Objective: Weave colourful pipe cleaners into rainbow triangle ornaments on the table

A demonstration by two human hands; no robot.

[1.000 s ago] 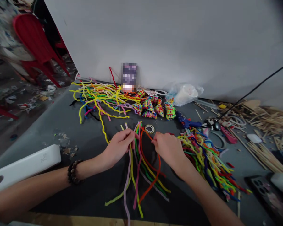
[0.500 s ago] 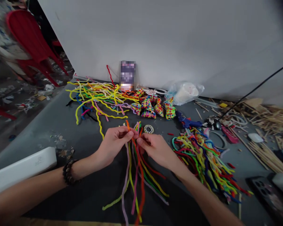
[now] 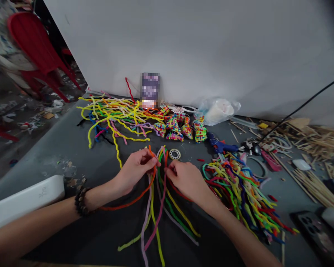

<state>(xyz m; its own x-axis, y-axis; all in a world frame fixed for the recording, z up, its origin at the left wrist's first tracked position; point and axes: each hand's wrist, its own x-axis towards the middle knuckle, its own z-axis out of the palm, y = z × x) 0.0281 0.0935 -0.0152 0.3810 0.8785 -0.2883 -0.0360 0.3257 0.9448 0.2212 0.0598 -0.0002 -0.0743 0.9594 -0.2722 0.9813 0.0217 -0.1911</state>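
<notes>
Fuzzy pipe cleaners in several colours fan out toward me over the dark tabletop, their upper ends gathered between my hands. My left hand (image 3: pixel 136 167) is closed in a pinch on an orange pipe cleaner (image 3: pixel 128 203), whose long end curves left toward my bracelet. Fingers of my right hand (image 3: pixel 185 178) are pinched at a pink pipe cleaner (image 3: pixel 157 224) on the right side of the bunch. Yellow (image 3: pixel 159 243), lilac (image 3: pixel 144 237) and green (image 3: pixel 180 215) strands hang between and below the hands. A round ring-shaped disc (image 3: pixel 175 154) lies just beyond my right hand.
Loose pipe cleaners (image 3: pixel 117 115) spread at the back left, beside several woven colourful pieces (image 3: pixel 174 128). To the right are a blue glue gun (image 3: pixel 221 144), another pipe cleaner heap (image 3: pixel 245 193), wooden sticks (image 3: pixel 317 185) and a phone (image 3: pixel 313 230). A white device (image 3: pixel 30 198) sits left.
The orange pipe cleaner has swung from the middle out to the left. My right hand has shifted slightly right and down, widening the gap between my hands. The pink strand's lower end has moved left.
</notes>
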